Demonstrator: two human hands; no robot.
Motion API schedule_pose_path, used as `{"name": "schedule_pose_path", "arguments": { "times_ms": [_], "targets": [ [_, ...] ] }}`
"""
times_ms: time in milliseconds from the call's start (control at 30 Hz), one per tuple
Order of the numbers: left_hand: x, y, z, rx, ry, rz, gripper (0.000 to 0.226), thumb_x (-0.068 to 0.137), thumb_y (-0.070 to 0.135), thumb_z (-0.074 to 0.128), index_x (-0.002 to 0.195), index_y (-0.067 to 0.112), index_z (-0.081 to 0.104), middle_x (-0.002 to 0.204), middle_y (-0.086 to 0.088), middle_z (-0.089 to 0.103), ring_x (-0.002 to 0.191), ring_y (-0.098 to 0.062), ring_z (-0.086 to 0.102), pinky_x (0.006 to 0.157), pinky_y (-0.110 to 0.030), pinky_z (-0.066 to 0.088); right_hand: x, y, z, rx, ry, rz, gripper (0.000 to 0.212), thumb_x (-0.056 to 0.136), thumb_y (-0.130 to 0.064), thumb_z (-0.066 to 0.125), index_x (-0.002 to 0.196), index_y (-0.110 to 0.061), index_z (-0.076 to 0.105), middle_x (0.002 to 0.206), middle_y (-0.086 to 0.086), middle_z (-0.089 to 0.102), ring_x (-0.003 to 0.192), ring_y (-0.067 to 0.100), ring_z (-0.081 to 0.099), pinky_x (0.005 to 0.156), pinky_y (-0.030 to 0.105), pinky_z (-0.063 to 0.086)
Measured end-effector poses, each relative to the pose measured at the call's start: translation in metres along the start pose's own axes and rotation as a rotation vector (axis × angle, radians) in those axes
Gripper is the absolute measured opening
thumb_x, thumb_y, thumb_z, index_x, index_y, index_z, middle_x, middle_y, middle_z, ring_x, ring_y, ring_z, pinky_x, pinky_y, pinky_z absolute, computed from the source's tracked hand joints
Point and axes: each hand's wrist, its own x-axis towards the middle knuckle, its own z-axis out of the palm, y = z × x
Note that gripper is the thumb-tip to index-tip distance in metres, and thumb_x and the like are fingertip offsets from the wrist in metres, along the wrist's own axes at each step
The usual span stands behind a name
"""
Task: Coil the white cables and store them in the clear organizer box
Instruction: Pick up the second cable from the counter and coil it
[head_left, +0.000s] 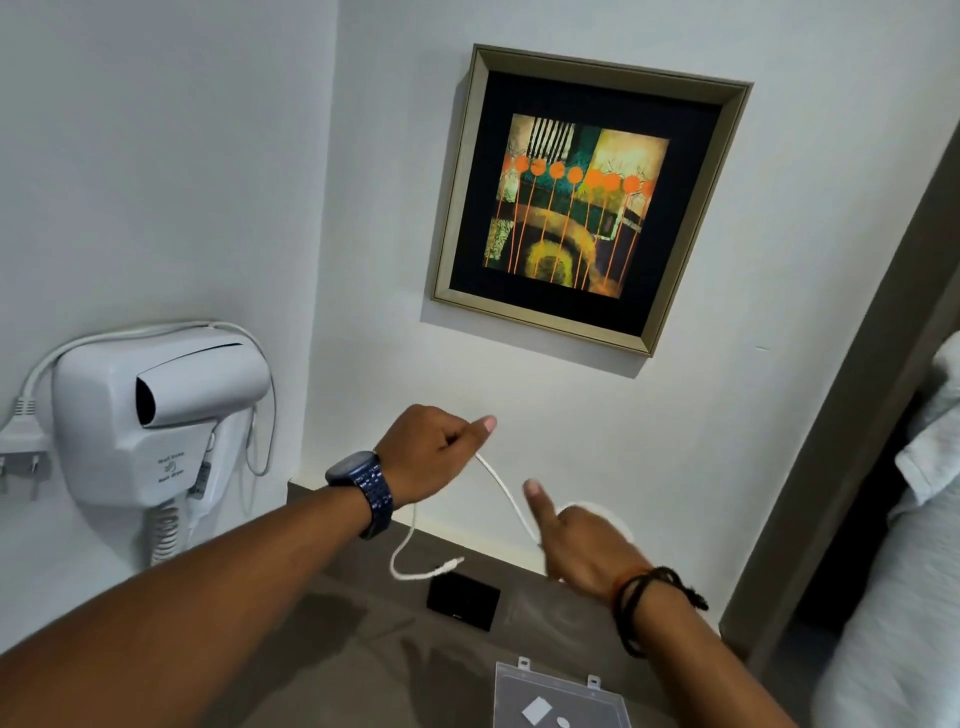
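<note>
A white cable (506, 491) stretches between my two hands above the grey counter. My left hand (434, 452), with a dark watch on the wrist, is closed on one part of it. From there a loose tail loops down to a connector end (452, 564) near the counter. My right hand (576, 545), with dark cord bracelets, grips the other part, and a white loop of cable (605, 509) shows behind it. The clear organizer box (558, 699) lies on the counter at the bottom edge, below both hands.
A small black rectangular object (462, 600) lies on the grey counter (363, 623). A white wall-mounted hair dryer (156, 415) with a plug hangs at the left. A framed picture (582, 202) is on the wall ahead. White bedding (930, 493) is at the right.
</note>
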Motion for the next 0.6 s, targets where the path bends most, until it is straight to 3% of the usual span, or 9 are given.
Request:
{"name": "schedule_pose_path", "arguments": {
  "times_ms": [67,200,267,333,400,467,500,533,600],
  "targets": [
    [0.005,-0.009,-0.002,-0.056,0.087,-0.081,0.065,0.092,0.039,0.05,0.033,0.019,0.03,0.03,0.007,0.026,0.037,-0.014,0.028,0.049,-0.031,0.031,-0.015,-0.012,0.003,0.309,-0.282,-0.087,0.083,0.07,-0.087,0.006,0.043,-0.017,0.043,0.042,-0.001,0.047,0.038,0.015,0.043,0.052,0.024,0.04],
    [-0.001,-0.016,0.009,-0.169,0.081,-0.169,0.066,0.093,0.038,0.049,0.032,0.019,0.036,0.027,0.008,0.034,0.032,-0.006,0.031,0.054,-0.031,0.037,-0.034,-0.037,-0.018,1.085,-0.661,-0.387,0.067,0.082,-0.075,0.021,0.057,-0.016,0.038,0.042,-0.007,0.03,0.033,0.01,0.023,0.035,0.017,0.022],
    [-0.009,-0.013,0.021,-0.251,-0.001,-0.193,0.065,0.091,0.048,0.047,0.032,0.021,0.04,0.029,0.009,0.037,0.032,-0.003,0.03,0.053,-0.028,0.032,-0.038,-0.049,-0.033,1.442,-0.613,-0.543,0.048,0.089,-0.058,0.033,0.071,-0.015,0.045,0.048,-0.008,0.031,0.036,0.007,0.021,0.037,0.02,0.017],
    [-0.019,-0.011,0.031,-0.251,-0.09,-0.191,0.064,0.087,0.054,0.041,0.031,0.023,0.04,0.029,0.009,0.036,0.032,-0.003,0.028,0.051,-0.025,0.028,-0.036,-0.055,-0.045,1.631,-0.293,-0.621,0.025,0.088,-0.042,0.047,0.087,-0.017,0.049,0.057,-0.006,0.041,0.042,0.007,0.03,0.042,0.02,0.025],
    [-0.029,-0.011,0.035,-0.192,-0.163,-0.154,0.064,0.085,0.058,0.039,0.033,0.022,0.039,0.03,0.009,0.035,0.034,-0.004,0.028,0.05,-0.024,0.028,-0.028,-0.053,-0.051,1.53,0.252,-0.607,0.015,0.089,-0.027,0.054,0.099,-0.018,0.046,0.068,-0.005,0.051,0.051,0.006,0.044,0.047,0.019,0.037],
    [-0.037,-0.01,0.034,-0.162,-0.195,-0.097,0.066,0.084,0.063,0.039,0.037,0.018,0.036,0.033,0.007,0.032,0.037,-0.01,0.028,0.049,-0.026,0.029,-0.016,-0.043,-0.053,1.092,0.851,-0.473,0.017,0.093,-0.019,0.052,0.106,-0.016,0.042,0.073,-0.008,0.051,0.057,0.0,0.052,0.052,0.014,0.043],
    [-0.038,-0.01,0.032,-0.16,-0.185,-0.069,0.067,0.084,0.064,0.039,0.039,0.014,0.035,0.036,0.007,0.032,0.038,-0.013,0.029,0.049,-0.029,0.029,-0.01,-0.036,-0.052,0.773,1.045,-0.4,0.016,0.095,-0.023,0.048,0.106,-0.012,0.042,0.071,-0.011,0.047,0.057,-0.001,0.052,0.054,0.016,0.043],
    [-0.038,-0.009,0.028,-0.161,-0.159,-0.041,0.067,0.084,0.063,0.039,0.041,0.012,0.035,0.038,0.004,0.032,0.038,-0.015,0.029,0.047,-0.031,0.029,-0.007,-0.031,-0.048,0.445,1.096,-0.327,0.023,0.096,-0.032,0.042,0.102,-0.011,0.045,0.067,-0.011,0.046,0.055,0.001,0.051,0.054,0.022,0.041],
    [-0.033,-0.008,0.019,-0.14,-0.086,0.002,0.069,0.086,0.059,0.04,0.042,0.007,0.036,0.038,-0.01,0.034,0.036,-0.023,0.03,0.044,-0.034,0.03,-0.003,-0.015,-0.03,-0.125,0.841,-0.185,0.053,0.091,-0.055,0.022,0.081,-0.014,0.052,0.062,-0.004,0.052,0.058,0.014,0.055,0.057,0.027,0.035]
  ]
}}
